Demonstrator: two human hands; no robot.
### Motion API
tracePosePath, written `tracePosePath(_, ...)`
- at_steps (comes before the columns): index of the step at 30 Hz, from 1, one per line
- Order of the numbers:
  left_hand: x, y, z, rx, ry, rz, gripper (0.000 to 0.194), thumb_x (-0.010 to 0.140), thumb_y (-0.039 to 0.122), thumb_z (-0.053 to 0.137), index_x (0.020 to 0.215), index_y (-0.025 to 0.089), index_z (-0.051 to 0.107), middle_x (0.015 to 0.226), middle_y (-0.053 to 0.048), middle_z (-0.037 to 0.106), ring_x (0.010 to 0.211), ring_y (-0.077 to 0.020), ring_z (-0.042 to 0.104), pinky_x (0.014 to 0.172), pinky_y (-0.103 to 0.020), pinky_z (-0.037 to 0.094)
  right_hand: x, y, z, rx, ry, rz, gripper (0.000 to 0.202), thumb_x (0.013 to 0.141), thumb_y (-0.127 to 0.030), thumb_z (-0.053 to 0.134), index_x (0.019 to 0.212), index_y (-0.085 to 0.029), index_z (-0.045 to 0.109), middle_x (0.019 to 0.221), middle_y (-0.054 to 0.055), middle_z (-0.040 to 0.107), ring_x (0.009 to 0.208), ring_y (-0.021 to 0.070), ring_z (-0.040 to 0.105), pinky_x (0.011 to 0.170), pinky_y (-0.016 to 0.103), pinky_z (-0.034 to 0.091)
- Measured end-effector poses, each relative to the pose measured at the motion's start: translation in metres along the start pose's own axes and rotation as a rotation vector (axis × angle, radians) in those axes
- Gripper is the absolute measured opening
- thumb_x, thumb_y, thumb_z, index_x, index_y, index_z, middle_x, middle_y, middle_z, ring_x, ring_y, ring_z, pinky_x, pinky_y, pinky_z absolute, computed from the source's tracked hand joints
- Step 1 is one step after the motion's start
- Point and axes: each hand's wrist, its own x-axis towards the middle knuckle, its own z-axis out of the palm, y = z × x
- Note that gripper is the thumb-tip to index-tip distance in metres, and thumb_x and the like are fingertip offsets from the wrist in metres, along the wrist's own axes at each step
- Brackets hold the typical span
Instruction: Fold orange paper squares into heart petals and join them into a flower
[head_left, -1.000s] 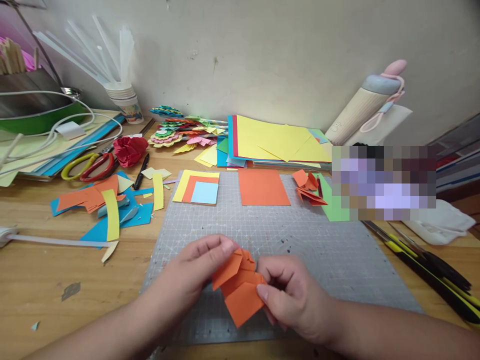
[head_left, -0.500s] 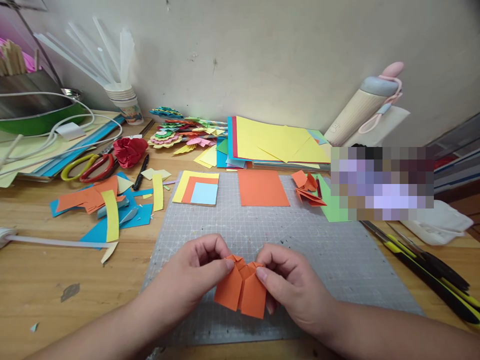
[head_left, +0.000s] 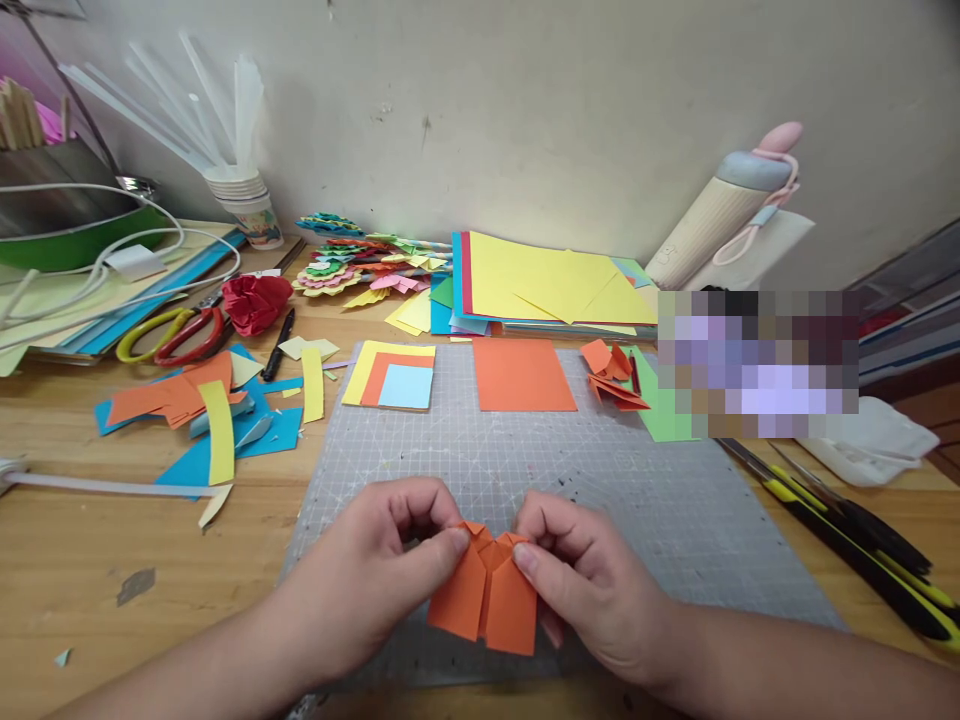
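Note:
A folded orange paper (head_left: 484, 595) with two flaps and a slit down its middle is held up over the grey cutting mat (head_left: 600, 580). On its upper left corner my left hand (head_left: 401, 570) pinches with thumb and curled fingers. My right hand (head_left: 581, 575) grips the upper right side the same way, its thumb in front and part of its fingers hidden behind the paper. Beyond the hands a flat orange square sheet (head_left: 523, 375) lies on the mat. Left of that sheet sits a small stack of yellow, orange and light blue squares (head_left: 405, 387).
Paper scraps (head_left: 217, 420) and scissors (head_left: 180, 335) lie at left, near a crumpled red paper (head_left: 257, 303). Folded orange pieces (head_left: 615, 375) rest at the mat's back right. A black-yellow cutter (head_left: 847, 560) lies at right. Coloured sheets (head_left: 555, 280) and a bottle (head_left: 705, 215) stand behind.
Both hands and the folded orange paper have shifted slightly down toward me. The paper's lower edge hangs a little lower, and both hands keep their pinch. The whole view has drifted slightly.

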Motion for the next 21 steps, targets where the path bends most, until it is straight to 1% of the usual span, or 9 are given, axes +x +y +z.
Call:
tracePosePath(3,0.0005,0.0008,0.0011,0.013,0.038,-0.004,0.021,0.079,0.032,0.055,0.065,0.017,0.052,0.061,0.004,0.049,0.060,-0.0113,0.042,0.057,-0.024,0.034,0.0012,0.0058,-0.0024,0.075,-0.047,-0.042,0.029,0.087,-0.043,0.054,0.075,-0.018,0.048,0.058,-0.004,0.052,0.046,0.0071,0.047,0.043,0.019,0.035)
tracePosePath(6,-0.0001,0.0005,0.0013,0.025,0.029,-0.018,0.020,0.078,0.032,0.055,0.065,0.017,0.051,0.061,0.004,0.048,0.059,-0.0115,0.042,0.056,-0.024,0.034,0.0019,0.0082,-0.0039,0.116,-0.079,-0.075,0.030,0.092,-0.043,0.045,0.076,-0.018,0.050,0.056,-0.002,0.053,0.048,0.0089,0.048,0.047,0.022,0.037)
tracePosePath(9,-0.0005,-0.0007,0.0017,0.046,0.016,-0.020,0.020,0.079,0.033,0.054,0.067,0.018,0.051,0.061,0.004,0.048,0.059,-0.0118,0.041,0.056,-0.024,0.034,0.0027,0.0047,-0.0031,0.026,-0.053,-0.067,0.030,0.090,-0.041,0.049,0.070,-0.018,0.048,0.053,-0.004,0.050,0.045,0.0084,0.046,0.045,0.021,0.035)
tracePosePath(12,0.0000,-0.0018,0.0030,0.070,0.029,-0.003,0.019,0.079,0.031,0.053,0.066,0.018,0.050,0.061,0.004,0.048,0.059,-0.0120,0.041,0.057,-0.025,0.034,0.0040,0.0011,-0.0017,-0.055,-0.008,-0.039,0.029,0.087,-0.039,0.053,0.068,-0.019,0.047,0.051,-0.005,0.049,0.044,0.0079,0.045,0.044,0.020,0.035)
tracePosePath(18,-0.0011,-0.0038,0.0063,0.226,0.132,0.071,0.019,0.079,0.029,0.050,0.063,0.020,0.048,0.061,0.003,0.048,0.061,-0.0140,0.044,0.058,-0.027,0.035,0.0048,0.0025,-0.0002,-0.014,0.000,-0.039,0.027,0.089,-0.039,0.047,0.072,-0.018,0.049,0.051,-0.004,0.052,0.044,0.0086,0.048,0.044,0.021,0.039)
tracePosePath(21,-0.0029,-0.0058,0.0077,0.316,0.137,0.116,0.019,0.080,0.028,0.049,0.064,0.020,0.048,0.064,0.001,0.053,0.063,-0.0157,0.048,0.060,-0.028,0.038,0.0052,0.0018,0.0007,-0.075,0.042,-0.035,0.025,0.087,-0.036,0.051,0.069,-0.019,0.048,0.051,-0.004,0.051,0.043,0.0080,0.048,0.043,0.020,0.038)
